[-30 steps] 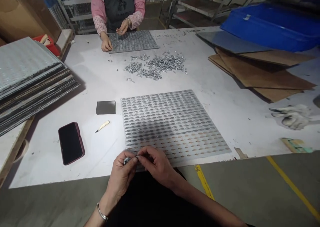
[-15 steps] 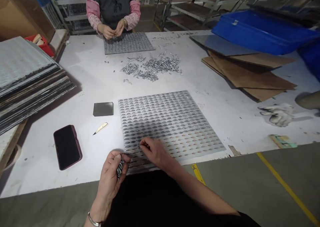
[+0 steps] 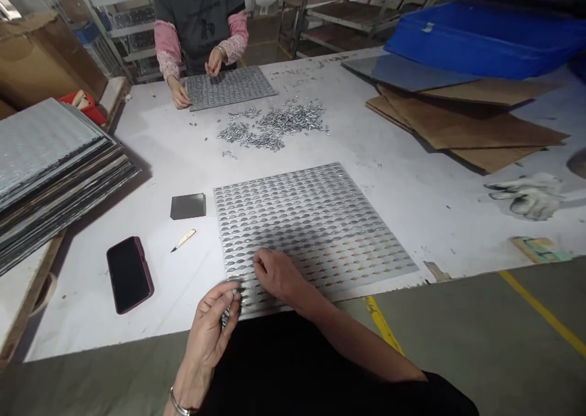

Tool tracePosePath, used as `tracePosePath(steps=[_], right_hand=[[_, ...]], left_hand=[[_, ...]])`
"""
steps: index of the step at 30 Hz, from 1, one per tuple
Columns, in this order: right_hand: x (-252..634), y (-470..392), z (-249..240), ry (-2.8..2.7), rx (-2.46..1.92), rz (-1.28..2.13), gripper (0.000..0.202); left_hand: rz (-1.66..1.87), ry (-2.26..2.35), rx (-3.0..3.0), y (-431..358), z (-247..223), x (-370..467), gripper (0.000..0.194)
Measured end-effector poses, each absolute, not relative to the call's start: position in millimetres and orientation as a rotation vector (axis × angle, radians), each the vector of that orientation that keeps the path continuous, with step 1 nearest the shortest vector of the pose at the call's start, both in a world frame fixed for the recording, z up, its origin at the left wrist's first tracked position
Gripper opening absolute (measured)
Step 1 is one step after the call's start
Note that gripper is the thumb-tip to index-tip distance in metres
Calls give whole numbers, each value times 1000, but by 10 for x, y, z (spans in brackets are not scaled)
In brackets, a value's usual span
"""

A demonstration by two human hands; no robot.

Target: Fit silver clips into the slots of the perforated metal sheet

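In front of me lies a flat sheet [image 3: 293,205] with rows of almond-shaped slots. Most rows hold grey metal pieces; the near right rows show brownish marks. My left hand [image 3: 211,321], a bangle on its wrist, is closed around several small silver metal pieces [image 3: 225,316] at the sheet's near left corner. My right hand [image 3: 277,274] rests low over the left middle of the sheet, fingers pinched together; whatever is between the fingertips is hidden. Beyond the sheet is a loose pile of the same metal pieces [image 3: 293,118].
Left are a phone [image 3: 130,274], a small knife [image 3: 183,240], a dark block [image 3: 188,206] and a stack of sheets [image 3: 59,178]. Right are cardboard [image 3: 458,126], a blue bin [image 3: 480,44] and gloves [image 3: 526,197]. A co-worker [image 3: 201,32] handles another sheet [image 3: 233,88] opposite.
My left hand has shifted slightly right, onto the sheet's corner. My right hand has moved little. The co-worker's hands have parted, one now at their sheet's corner. The view has tilted slightly.
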State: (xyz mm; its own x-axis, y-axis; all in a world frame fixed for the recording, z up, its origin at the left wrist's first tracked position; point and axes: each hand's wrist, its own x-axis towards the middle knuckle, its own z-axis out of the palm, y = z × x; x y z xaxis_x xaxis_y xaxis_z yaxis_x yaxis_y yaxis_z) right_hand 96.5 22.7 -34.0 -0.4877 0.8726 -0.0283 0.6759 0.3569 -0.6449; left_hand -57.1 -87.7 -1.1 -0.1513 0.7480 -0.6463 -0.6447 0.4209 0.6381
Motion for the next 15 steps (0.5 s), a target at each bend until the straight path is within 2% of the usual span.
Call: tracePosePath(steps=[6, 12, 15], right_hand=[[1024, 172, -215, -2197, -1320, 901, 11], [1233, -123, -11, -1903, -987, 1366, 11], [1289, -197, -56, -1803, -952, 1395, 13]], left_hand=[[1168, 1166, 184, -781, 30, -480, 24], [1146, 1142, 289, -738, 5, -366, 25], [1110, 1108, 259, -729, -37, -291, 25]])
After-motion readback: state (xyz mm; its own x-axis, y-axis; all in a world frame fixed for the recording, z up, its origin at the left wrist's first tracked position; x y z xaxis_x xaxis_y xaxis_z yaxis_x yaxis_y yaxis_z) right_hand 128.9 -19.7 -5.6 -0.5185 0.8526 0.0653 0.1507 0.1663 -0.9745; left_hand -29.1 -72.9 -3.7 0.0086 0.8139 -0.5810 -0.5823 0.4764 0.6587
